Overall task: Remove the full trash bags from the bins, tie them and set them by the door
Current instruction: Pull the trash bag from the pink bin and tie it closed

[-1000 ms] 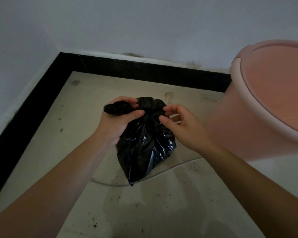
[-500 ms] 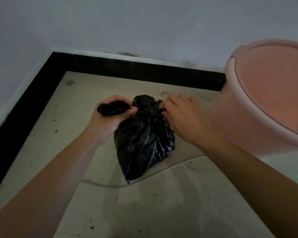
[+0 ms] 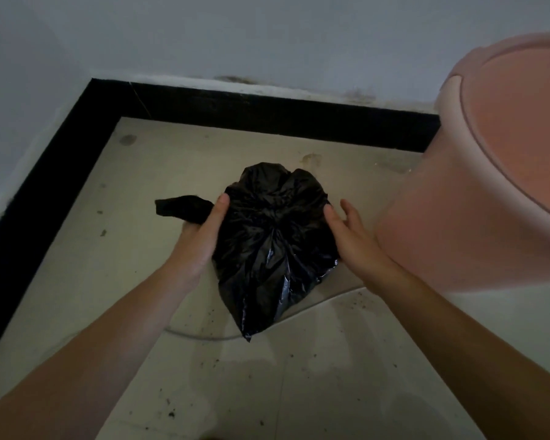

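Small black plastic trash bag (image 3: 273, 249) is out of the bin and up between your two hands, over the pale tiled floor (image 3: 108, 265), toward its far left corner; can't tell if the bag's bottom tip touches the floor. Your left hand (image 3: 200, 242) grips the twisted tail of the bag that sticks out leftward, with the thumb lying up along the bag's side and the other fingers curled under the tail, mostly hidden. Your right hand (image 3: 353, 239) lies against the bag's right side, fingers straight and slightly spread, pinching nothing. Round pink plastic bin (image 3: 458, 217) stands just right of the bag at the floor's far edge, by the black skirting (image 3: 267, 112). Progress, my read: bag removed, mouth gathered and bunched, knot started or maybe done, can't tell if it's tight. Left to do: finish the tie, carry it to the door (none in view), then any other bins
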